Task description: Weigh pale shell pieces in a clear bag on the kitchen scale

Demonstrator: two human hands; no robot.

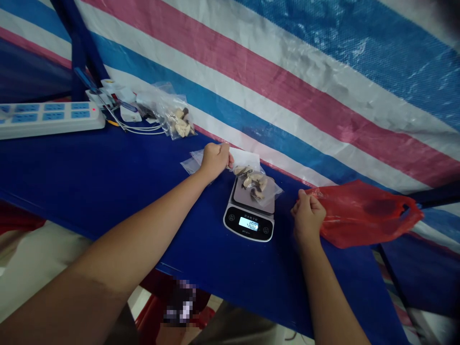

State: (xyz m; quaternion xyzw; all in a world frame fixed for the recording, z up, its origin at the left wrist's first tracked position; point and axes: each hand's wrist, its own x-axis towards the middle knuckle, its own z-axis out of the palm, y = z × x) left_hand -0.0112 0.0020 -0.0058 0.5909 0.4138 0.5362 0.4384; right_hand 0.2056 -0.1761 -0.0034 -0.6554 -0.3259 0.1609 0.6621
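Observation:
My left hand [217, 158] is closed at the upper left of the scale, its fingertips against the end of a clear plastic bag [264, 184] of dried mushroom slices. That bag lies on the plate of a small digital kitchen scale [249, 221], whose lit display seems to read about 10.0. More flat clear bags [192, 163] lie under and left of this hand. My right hand [307, 213] is closed right of the scale, at the narrowed left end of a red plastic carrier bag [362, 213]. The fingers partly hide their grip on it.
A second clear bag of mushroom slices [181, 122] lies at the back left, near cables and a screwdriver [97, 93]. A white power strip [53, 120] stands at far left. Striped sheeting [251, 67] rises behind the blue table [89, 177]. White paper [246, 157] lies behind the scale.

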